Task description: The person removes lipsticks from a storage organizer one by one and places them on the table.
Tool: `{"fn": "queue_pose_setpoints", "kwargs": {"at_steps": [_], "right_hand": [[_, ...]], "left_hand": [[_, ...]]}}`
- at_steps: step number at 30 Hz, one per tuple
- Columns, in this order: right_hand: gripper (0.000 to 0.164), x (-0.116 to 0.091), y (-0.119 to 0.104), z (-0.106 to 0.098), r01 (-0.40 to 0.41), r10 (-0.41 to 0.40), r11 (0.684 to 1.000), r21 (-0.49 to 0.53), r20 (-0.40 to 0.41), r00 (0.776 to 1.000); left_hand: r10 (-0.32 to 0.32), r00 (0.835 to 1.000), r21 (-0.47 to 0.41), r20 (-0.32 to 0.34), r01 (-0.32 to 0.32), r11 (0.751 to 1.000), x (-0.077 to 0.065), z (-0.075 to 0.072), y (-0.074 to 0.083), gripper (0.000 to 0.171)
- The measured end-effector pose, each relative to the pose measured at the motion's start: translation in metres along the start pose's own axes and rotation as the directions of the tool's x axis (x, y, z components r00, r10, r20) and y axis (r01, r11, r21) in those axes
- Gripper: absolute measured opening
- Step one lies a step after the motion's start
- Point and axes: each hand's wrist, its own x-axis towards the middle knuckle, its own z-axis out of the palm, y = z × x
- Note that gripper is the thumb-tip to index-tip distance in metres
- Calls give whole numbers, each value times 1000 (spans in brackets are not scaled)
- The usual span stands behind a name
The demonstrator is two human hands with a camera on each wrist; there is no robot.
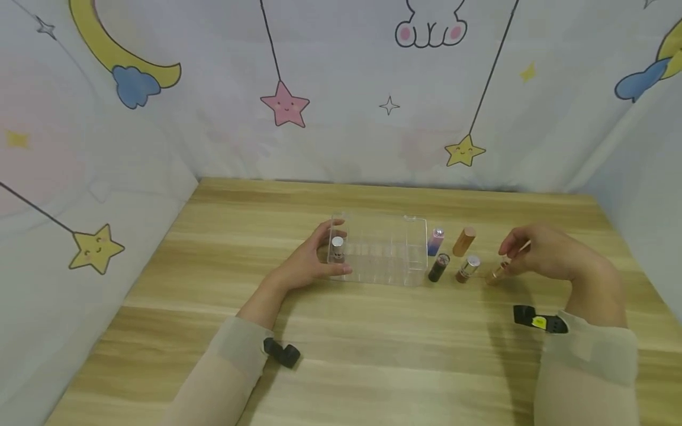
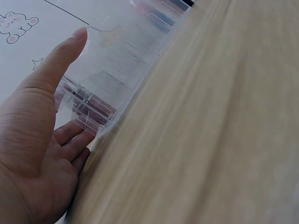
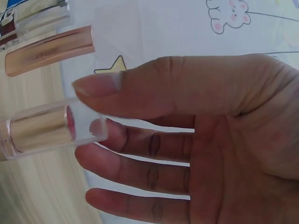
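Note:
A clear plastic organizer box with compartments stands on the table. My left hand holds its left end, thumb along the front wall and fingers behind. Inside the left end stands a silver-topped lipstick tube, seen through the plastic in the left wrist view. At the right, my right hand pinches the clear top of a gold lipstick tube between thumb and fingers. In the right wrist view a rose-gold tube lies beyond my thumb.
Between the box and my right hand stand a pink-and-blue tube, a black tube, an orange-brown tube and a silver-capped tube. A printed cloth hangs behind the wooden table.

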Motion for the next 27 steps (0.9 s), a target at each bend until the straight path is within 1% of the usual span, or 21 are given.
{"fn": "queue_pose_setpoints", "kwargs": {"at_steps": [4, 7, 11, 15, 19, 21, 27], "right_hand": [[40, -4, -7, 1, 7, -8, 1000, -23, -24, 1000], [40, -6, -16, 1, 17, -20, 998, -55, -62, 998], [37, -7, -30, 2, 49, -59, 995, -92, -106, 993], [37, -7, -43, 5, 81, -96, 990, -119, -126, 987], [35, -6, -53, 7, 123, -146, 981, -147, -157, 977], [33, -6, -58, 9, 148, -172, 978, -144, -174, 970], [29, -3, -74, 18, 230, -243, 969, -87, -207, 948]], "left_hand": [[-5, 1000, -9, 5, 5, 1000, -2, 1, -1, 101], [-4, 1000, -10, 7, 4, 1000, -3, 1, -1, 101], [-7, 1000, -8, 3, 7, 1000, -3, 1, -1, 100], [-6, 1000, -3, -4, 6, 1000, -4, 0, -2, 101], [10, 1000, 9, -12, -9, 1000, -3, 0, -1, 99], [14, 1000, 9, -11, -14, 1000, -3, 0, -1, 99], [5, 1000, 11, -10, -5, 1000, -5, 0, 0, 100]]}}
